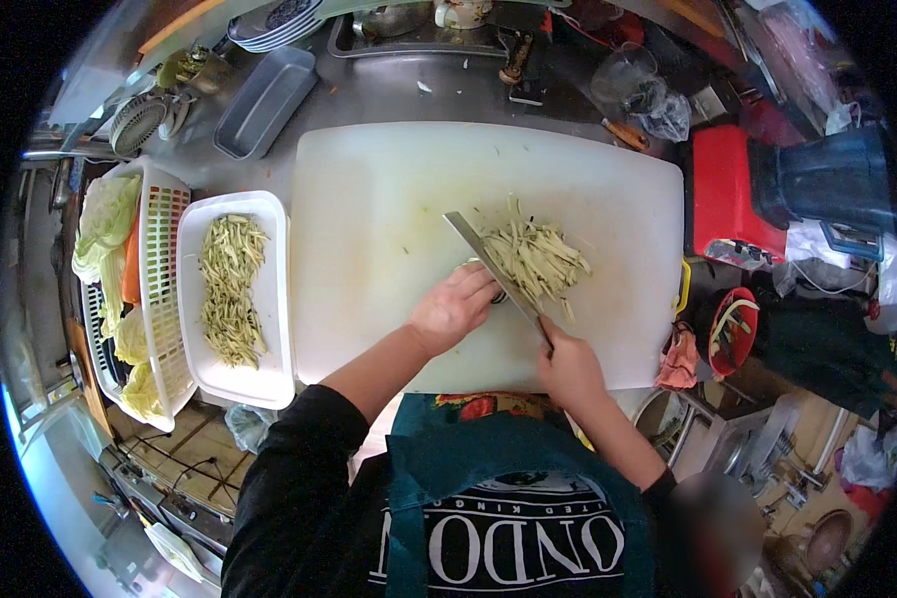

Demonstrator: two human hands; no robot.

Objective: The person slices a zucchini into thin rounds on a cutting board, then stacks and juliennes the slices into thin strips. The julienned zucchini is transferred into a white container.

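A large white cutting board (366, 224) lies before me. My right hand (572, 366) grips the handle of a kitchen knife (493, 265), whose blade slants up and left across the board. My left hand (456, 306) presses down just left of the blade, its fingers bent over a vegetable piece with dark green skin, mostly hidden beneath them. Against the blade's right side lies a heap of pale vegetable strips (546, 261) with dark green edges. Similar cut strips (232, 291) fill part of a white plastic tray (276, 299) at the board's left.
Left of the tray stands a white plastic basket (168, 299) with cabbage and carrot. A grey loaf-shaped pan (265, 105) is behind it. At right are a red-based appliance (721, 187), a red bowl (751, 344) with vegetable scraps and a reddish cloth (678, 359). An orange-handled tool (628, 136) lies beyond the board.
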